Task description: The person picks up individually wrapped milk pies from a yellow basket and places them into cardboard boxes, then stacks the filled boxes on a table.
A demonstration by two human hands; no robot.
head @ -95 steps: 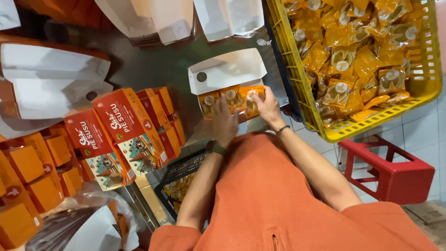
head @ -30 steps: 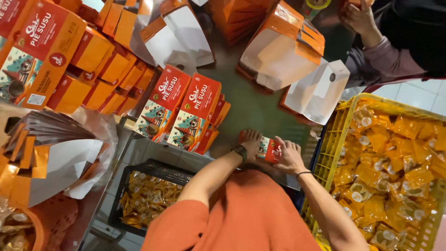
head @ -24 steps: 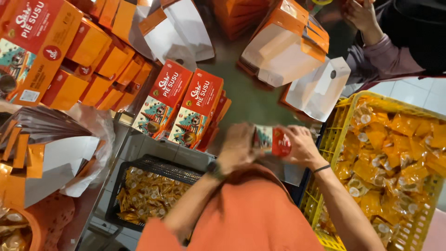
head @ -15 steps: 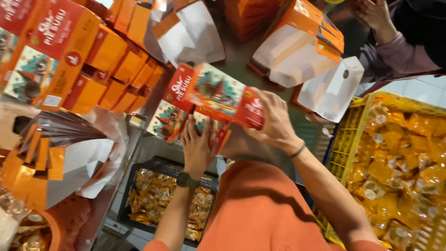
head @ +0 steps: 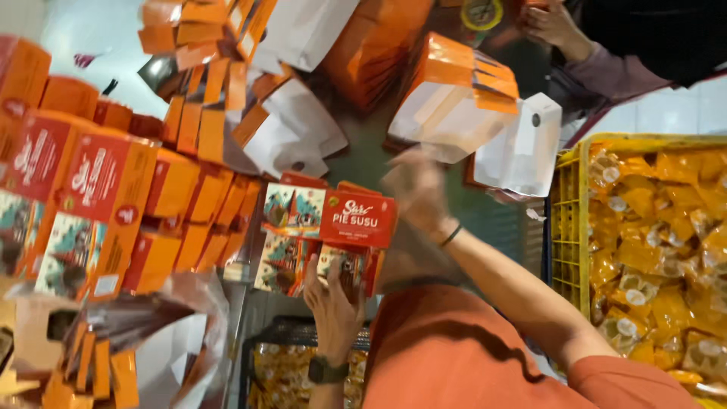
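A closed red and orange carton (head: 333,216) with a picture on its face lies across the top of a row of similar cartons (head: 284,265). My left hand (head: 333,299), with a dark watch on the wrist, presses flat with spread fingers against the front of that row, just under the carton. My right hand (head: 416,189) is blurred and holds nothing. It is off the carton and raised toward an open orange box with a white inside (head: 454,113). Orange sleeves cover both my arms.
A yellow crate (head: 564,227) of orange snack packets stands at the right. A black tray (head: 295,337) of packets sits below my left hand. Stacks of closed cartons (head: 83,197) fill the left, and open boxes (head: 288,136) lie behind. Another person's hand (head: 556,26) works at top right.
Both hands carried the closed carton up from my lap and set it on the row. The right hand has let go and moved toward the open boxes.
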